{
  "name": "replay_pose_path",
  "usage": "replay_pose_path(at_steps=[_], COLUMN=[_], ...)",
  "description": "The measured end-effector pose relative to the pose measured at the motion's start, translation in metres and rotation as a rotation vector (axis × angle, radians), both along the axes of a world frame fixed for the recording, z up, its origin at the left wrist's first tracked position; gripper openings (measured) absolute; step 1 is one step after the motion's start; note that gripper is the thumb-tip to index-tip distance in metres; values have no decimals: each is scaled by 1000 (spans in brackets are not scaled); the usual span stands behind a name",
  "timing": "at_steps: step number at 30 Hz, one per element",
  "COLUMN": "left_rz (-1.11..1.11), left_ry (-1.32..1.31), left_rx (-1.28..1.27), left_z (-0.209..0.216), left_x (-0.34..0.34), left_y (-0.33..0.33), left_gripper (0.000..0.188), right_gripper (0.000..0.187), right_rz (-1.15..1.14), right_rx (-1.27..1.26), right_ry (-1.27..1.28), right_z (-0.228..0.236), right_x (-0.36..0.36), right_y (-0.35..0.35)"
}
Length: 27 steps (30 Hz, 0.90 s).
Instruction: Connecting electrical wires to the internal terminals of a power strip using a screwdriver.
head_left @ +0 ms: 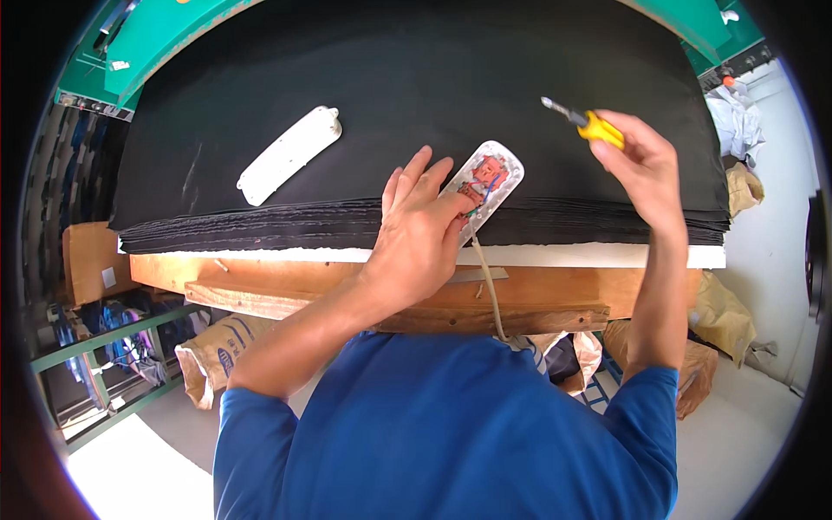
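An opened white power strip (507, 165) lies tilted on the black fabric stack, with red parts and blue wire inside. My left hand (416, 225) grips its lower end between thumb and forefinger, the other fingers stretched over the cloth. Those fingers hide part of the housing's inside. A pale cable (489, 290) runs from that end over the table edge towards my body. Raised to the right, my right hand (641, 160) is closed round the yellow handle of a screwdriver (600, 130), its metal tip pointing up and left, apart from the strip.
The strip's long white cover (290, 156) lies on the fabric (390, 78) at left. A wooden table edge (260, 282) runs in front of me. Green machine parts (165, 39) stand at the far corners. Paper sacks (212, 355) and a green metal rack (113, 347) are below.
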State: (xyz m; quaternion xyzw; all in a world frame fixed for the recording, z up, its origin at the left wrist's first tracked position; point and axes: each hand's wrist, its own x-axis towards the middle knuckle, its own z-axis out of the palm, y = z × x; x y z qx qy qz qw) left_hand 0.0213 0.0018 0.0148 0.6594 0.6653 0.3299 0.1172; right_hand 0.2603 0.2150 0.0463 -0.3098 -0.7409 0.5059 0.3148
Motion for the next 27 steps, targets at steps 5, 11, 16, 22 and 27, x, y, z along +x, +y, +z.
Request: replay_pose_path(at_steps=[5,11,16,22,27], left_rz=[-1,-25,-59,-105,-58], left_ry=[29,148,192,253,48], left_rx=[-15,5,15,-8,37], left_z=[8,14,16,14,10], left_x=[-6,-5,-8,-8,-10], left_y=[3,3,1,6,5], left_gripper=[25,22,20,21,26], right_gripper=[34,30,31,31,24], right_rz=[246,199,136,30,146], right_rx=[-170,-222,-120,-82,-24], right_ry=[15,-7,-39,0,-122], right_z=[9,-21,-29,-27,16], right_x=[12,2,-9,-7,-28], right_y=[-52,-80,-97,-107,-86])
